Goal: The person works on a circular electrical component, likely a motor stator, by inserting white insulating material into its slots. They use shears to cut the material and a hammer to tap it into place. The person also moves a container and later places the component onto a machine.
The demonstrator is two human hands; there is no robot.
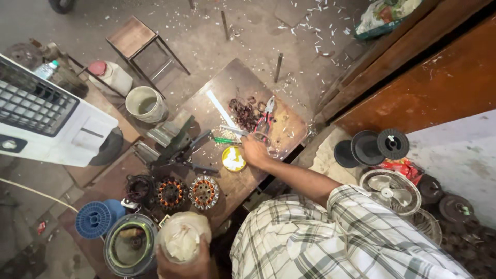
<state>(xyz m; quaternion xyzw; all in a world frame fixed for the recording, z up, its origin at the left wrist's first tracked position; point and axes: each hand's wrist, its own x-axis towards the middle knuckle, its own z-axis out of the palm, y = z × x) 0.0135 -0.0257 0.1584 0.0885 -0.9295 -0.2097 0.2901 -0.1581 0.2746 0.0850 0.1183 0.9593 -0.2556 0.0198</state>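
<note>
Pliers (266, 114) just beyond right hand (254, 151); its grip unclear; left hand (181, 261) clasps jar (183, 237).

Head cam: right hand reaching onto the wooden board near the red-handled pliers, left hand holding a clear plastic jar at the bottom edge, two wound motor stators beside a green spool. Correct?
One slip: the round plastic spool is blue, not green, as the head view shows. The rest holds: right hand on the brown wooden board near the red-handled pliers, left hand holding the clear plastic jar, two copper-wound motor stators.
</note>
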